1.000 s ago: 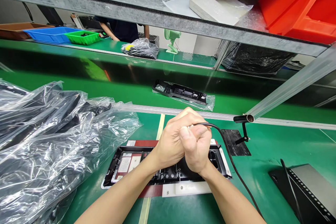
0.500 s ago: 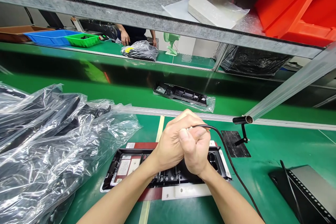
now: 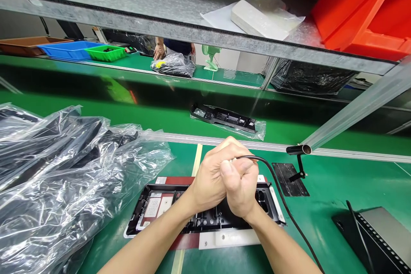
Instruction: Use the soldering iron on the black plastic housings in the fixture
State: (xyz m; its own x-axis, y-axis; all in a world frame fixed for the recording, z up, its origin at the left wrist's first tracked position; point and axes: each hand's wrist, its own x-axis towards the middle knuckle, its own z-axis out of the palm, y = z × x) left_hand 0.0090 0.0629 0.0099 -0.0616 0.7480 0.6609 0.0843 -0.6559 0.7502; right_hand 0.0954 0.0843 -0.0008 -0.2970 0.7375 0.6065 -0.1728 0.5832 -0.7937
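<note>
Head cam view, and both hands are bunched up together right around the middle of the frame. Left hand (image 3: 210,177) and right hand (image 3: 239,186) are clenched against each other, closed on a black cable (image 3: 284,199) where it goes in at the top of the clasp. Can't tell if there's anything else tucked in there, the fingers hide it. From the knuckles the cable arcs off to the right, then drops past the right forearm to the bottom edge, right of center.

The black plastic housing (image 3: 221,220) is lower center, stretched out sideways behind and below the hands. They cover a chunk of it right of its middle, and the forearms cross in front too, so what you get is the left end, a strip between the wrists and the right end. Can't really tell whether the hands touch it. It sits on a red and white fixture (image 3: 233,237) whose edges poke out at the top and bottom.

Big heap of clear plastic bags (image 3: 105,197) with dark stuff inside fills the lower left, well apart from the hands. Another black part (image 3: 231,120) lies on clear plastic just above center, beyond the knuckles.
</note>
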